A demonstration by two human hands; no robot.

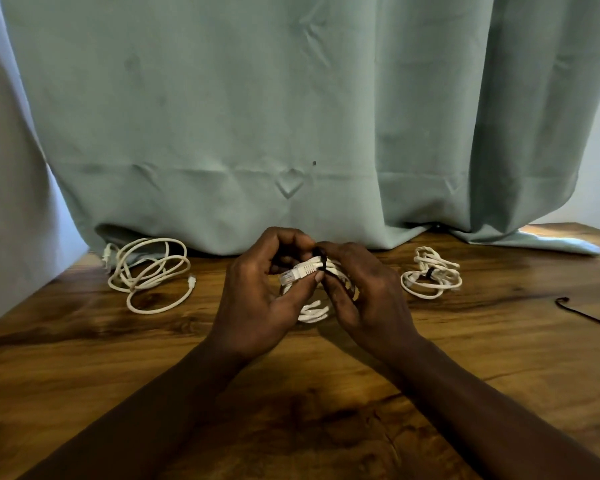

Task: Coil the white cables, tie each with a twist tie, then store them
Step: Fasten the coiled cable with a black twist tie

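One coiled white cable (pixel 305 268) is being gripped over the table's (pixel 291 410) middle by the left hand (pixel 257 292), a black twist tie (pixel 321 259) being pinched round it by the right hand (pixel 364 292). Loose cable (pixel 149 271) is being shown back-left, tied coil (pixel 430 275) back-right.

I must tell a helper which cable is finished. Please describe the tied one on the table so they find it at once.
On the wooden table before the green curtain, look right of the right hand: a small white coil lies near the curtain's hem. Unlike the loose cable at left and the held coil, it lies untouched, a dark tie around its middle.
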